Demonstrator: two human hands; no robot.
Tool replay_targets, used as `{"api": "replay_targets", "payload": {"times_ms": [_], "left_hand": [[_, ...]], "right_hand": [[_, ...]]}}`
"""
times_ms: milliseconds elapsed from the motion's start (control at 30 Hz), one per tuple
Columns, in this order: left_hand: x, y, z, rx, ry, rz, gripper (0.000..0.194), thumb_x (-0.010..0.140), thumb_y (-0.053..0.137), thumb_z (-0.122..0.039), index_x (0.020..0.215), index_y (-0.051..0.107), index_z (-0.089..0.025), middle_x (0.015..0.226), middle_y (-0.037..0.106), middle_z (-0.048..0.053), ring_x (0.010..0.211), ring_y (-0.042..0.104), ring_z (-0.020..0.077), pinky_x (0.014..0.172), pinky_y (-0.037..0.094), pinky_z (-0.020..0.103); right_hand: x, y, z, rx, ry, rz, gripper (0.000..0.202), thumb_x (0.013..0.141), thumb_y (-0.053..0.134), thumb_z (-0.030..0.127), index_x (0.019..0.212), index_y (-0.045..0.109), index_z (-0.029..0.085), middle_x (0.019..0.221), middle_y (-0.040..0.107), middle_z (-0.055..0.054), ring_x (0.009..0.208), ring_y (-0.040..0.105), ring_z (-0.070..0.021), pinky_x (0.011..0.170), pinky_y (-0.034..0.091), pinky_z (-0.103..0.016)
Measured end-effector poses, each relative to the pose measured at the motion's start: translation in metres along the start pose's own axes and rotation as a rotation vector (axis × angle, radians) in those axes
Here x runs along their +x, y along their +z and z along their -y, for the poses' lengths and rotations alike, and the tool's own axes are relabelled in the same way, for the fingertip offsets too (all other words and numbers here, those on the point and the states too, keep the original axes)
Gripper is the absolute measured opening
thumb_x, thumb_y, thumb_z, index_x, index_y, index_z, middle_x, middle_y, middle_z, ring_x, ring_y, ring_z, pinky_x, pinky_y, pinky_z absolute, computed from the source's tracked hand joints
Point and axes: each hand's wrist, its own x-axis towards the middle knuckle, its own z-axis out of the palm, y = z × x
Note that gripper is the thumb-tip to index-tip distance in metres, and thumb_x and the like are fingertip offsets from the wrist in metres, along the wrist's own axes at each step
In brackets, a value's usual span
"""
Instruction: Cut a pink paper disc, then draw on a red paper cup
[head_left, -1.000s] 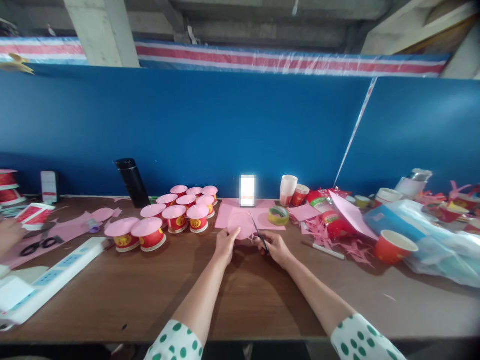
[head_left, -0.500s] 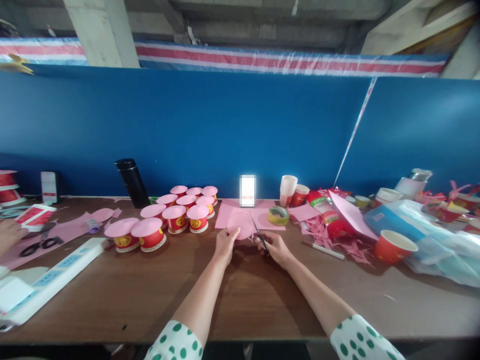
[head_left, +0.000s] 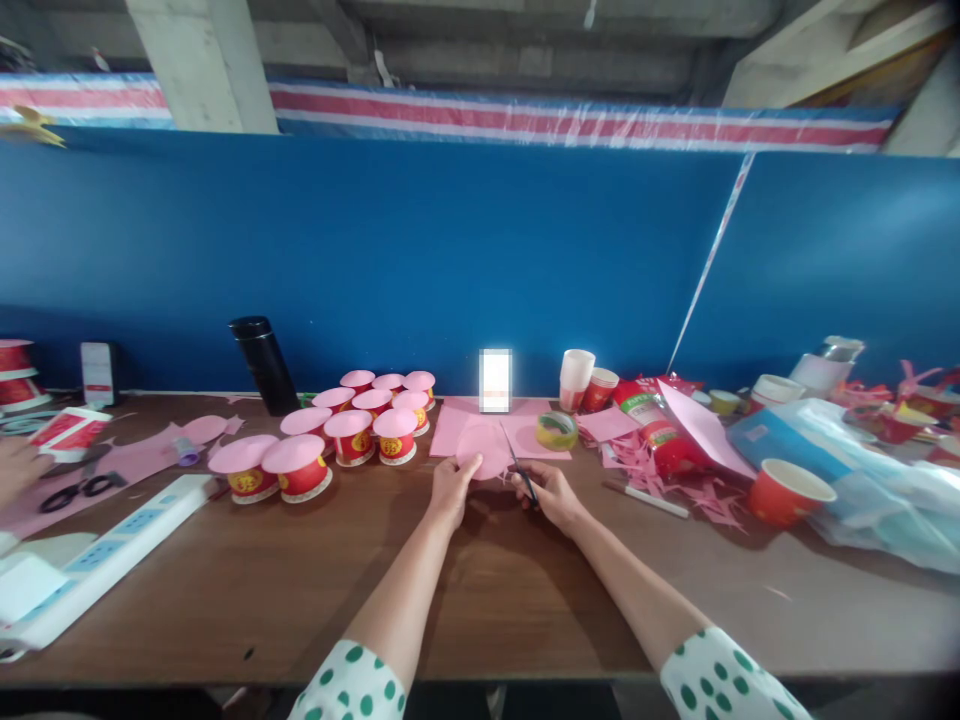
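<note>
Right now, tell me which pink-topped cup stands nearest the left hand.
The red cup at the right, with two more close behind it; every other one stands farther left or farther back from the left hand.

Soft shadows, glowing screen, edges stretched

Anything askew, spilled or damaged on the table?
Pink scraps lie strewn beside the red packet, in a messy tangle. The black flask looks tilted, possibly just lens distortion. No obvious liquid spill or damage.
</note>
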Motion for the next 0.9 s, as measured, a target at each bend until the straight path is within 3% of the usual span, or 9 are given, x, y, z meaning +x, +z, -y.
{"api": "replay_targets", "payload": {"times_ms": [900], "left_hand": [[0.0010, 0.0001, 0.0011, 0.005, 0.029, -0.027, 0.037, 0.062, 0.071, -0.037, 0.082, 0.067, -0.006, 0.066, 0.068, 0.009, 0.063, 0.062, 0.0185, 0.064, 0.045, 0.029]], "right_hand": [[-0.0011, 0.0016, 0.0023, 0.025, 0.017, -0.003, 0.052, 0.063, 0.066, 0.051, 0.095, 0.063, 0.010, 0.051, 0.053, 0.002, 0.041, 0.046, -0.0077, 0.036, 0.032, -0.018]]}}
